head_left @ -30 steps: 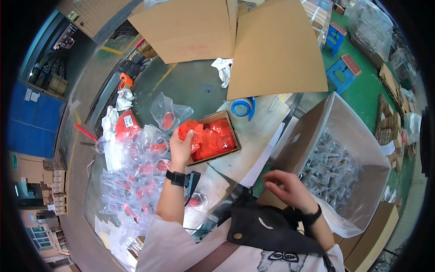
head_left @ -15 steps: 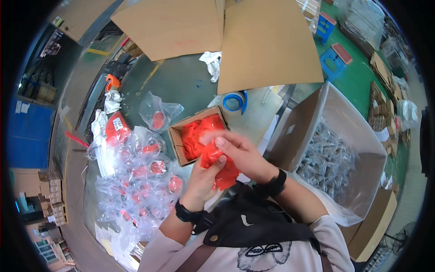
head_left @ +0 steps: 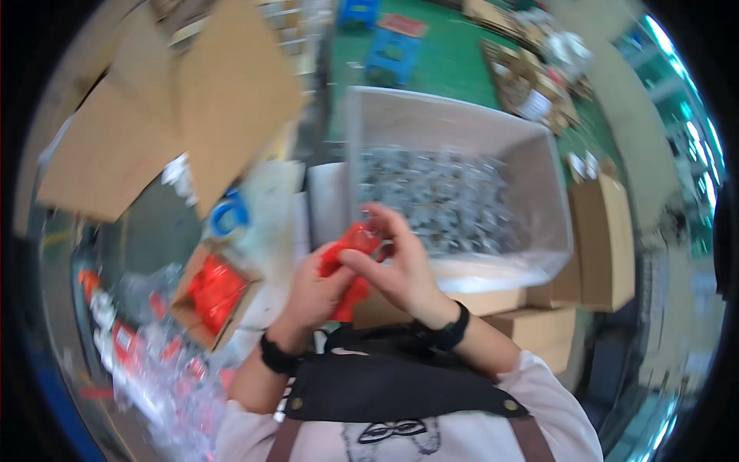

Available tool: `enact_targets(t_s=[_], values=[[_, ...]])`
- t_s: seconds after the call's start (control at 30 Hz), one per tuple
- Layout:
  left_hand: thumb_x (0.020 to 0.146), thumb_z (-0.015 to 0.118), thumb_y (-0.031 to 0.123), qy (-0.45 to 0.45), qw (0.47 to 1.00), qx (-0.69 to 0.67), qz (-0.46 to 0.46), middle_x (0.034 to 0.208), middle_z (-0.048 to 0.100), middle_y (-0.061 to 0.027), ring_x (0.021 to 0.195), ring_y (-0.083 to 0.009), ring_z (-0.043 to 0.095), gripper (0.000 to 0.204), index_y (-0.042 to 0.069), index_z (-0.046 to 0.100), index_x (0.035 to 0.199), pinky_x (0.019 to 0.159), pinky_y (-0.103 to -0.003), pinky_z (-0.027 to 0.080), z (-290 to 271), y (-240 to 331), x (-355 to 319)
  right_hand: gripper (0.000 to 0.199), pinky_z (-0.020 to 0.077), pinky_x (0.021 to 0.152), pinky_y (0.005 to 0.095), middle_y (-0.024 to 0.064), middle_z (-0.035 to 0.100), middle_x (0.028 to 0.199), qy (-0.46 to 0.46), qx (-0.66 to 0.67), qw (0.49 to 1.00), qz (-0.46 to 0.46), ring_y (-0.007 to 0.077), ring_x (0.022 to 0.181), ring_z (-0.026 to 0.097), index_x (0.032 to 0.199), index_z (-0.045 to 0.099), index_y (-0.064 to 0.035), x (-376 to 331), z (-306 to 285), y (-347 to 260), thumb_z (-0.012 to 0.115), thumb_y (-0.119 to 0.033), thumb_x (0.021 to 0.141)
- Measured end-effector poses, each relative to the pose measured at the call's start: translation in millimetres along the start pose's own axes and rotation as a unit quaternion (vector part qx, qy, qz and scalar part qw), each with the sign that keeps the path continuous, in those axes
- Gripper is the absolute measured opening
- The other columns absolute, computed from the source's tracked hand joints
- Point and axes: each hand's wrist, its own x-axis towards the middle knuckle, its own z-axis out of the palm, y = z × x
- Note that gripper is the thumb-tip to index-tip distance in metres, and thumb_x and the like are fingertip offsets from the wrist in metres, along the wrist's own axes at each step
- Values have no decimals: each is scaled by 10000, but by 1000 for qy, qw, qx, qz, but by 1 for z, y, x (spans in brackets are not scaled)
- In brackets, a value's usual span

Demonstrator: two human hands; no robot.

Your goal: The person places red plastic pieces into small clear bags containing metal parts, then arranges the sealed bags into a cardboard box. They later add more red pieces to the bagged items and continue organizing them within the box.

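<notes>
Both hands meet in front of my chest around a red plastic piece [head_left: 348, 266]. My left hand [head_left: 312, 296] grips its lower part, and my right hand [head_left: 396, 266] pinches its upper end with thumb and fingers. Each wrist carries a black band. Just beyond the hands stands a large open cardboard box [head_left: 539, 162] lined with clear film and filled with several small bagged parts. Down to the left is a small open carton [head_left: 214, 292] holding more red pieces. The picture is blurred by motion.
Clear bags with red parts [head_left: 154, 362] are heaped at the lower left. A blue tape roll [head_left: 229, 219] lies near the small carton. Flat cardboard flaps [head_left: 185, 115] rise at the upper left. More cardboard boxes [head_left: 596, 246] stand at right on a green floor [head_left: 462, 61].
My right hand came over to join the left. Both hands lifted a red piece out of the small carton and brought it toward the large box. My view swung right.
</notes>
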Motion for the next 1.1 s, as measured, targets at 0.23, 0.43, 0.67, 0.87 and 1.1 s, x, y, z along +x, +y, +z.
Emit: enact_targets(t_s=[0.23, 0.43, 0.67, 0.87, 1.1], values=[[919, 637, 191, -5, 988, 92, -121, 820, 647, -43, 623, -100, 594, 183, 43, 613, 1024, 539, -226, 483, 47, -13, 52, 94, 476, 582, 207, 21, 655, 832, 209, 54, 975, -49, 65, 684, 594, 941, 687, -11, -9, -174, 49, 676, -62, 863], [920, 633, 292, 210, 976, 49, -32, 799, 596, 4, 559, -53, 522, 244, 114, 593, 1080, 414, -185, 393, 46, -9, 88, 184, 546, 720, 397, 212, 670, 791, 99, -442, 876, 167, 347, 758, 677, 915, 733, -46, -24, -430, 196, 629, -89, 770], [912, 644, 309, 126, 970, 115, -171, 813, 608, -1, 582, -66, 547, 242, 112, 590, 1042, 442, -203, 418, 180, -91, 155, 200, 531, 707, 406, 211, 677, 883, 54, -435, 876, 200, 358, 792, 666, 967, 677, -8, -38, -432, 329, 646, -88, 786], [939, 610, 237, 73, 978, 28, -194, 949, 652, -73, 833, -142, 638, 250, 28, 581, 1073, 703, -291, 543, 262, -236, 201, 315, 454, 452, 210, 46, 628, 793, -80, 60, 948, 303, 79, 589, 612, 1034, 565, 9, -37, -353, 196, 727, -184, 845], [969, 553, 271, 54, 919, -262, -290, 1077, 626, -80, 927, -181, 648, 298, 58, 526, 1174, 774, -336, 570, 271, -245, 200, 159, 477, 552, 284, 63, 613, 744, 58, 75, 953, 288, 131, 643, 614, 858, 610, 41, -48, -341, 243, 672, -105, 862]])
